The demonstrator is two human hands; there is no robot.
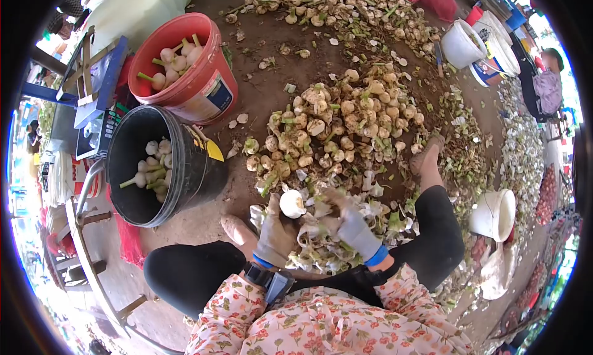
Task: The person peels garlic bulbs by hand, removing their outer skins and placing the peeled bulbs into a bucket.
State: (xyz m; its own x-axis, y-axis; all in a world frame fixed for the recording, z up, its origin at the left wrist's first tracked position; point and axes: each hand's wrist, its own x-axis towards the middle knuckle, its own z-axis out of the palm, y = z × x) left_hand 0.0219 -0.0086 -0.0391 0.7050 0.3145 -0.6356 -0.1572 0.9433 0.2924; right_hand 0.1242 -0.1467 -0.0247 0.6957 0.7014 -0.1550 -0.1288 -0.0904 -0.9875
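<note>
My left hand (276,234), in a grey glove, is closed around a peeled white garlic bulb (292,204) above a heap of peels. Just to its right is my gloved right hand (359,230), its fingers smeared by motion, so I cannot tell whether they hold anything. Loose garlic skins (330,253) lie beneath and between both hands. Beyond them spreads a pile of unpeeled garlic bulbs (346,117) with brown, dirty skins.
On the left stand a black bucket (210,179) and a red bucket (223,77), both holding cleaned bulbs. Further garlic (370,9) lies at the back. White buckets (462,44) stand at the far right, near a knife (438,58). A white pail (492,214) is tipped at right.
</note>
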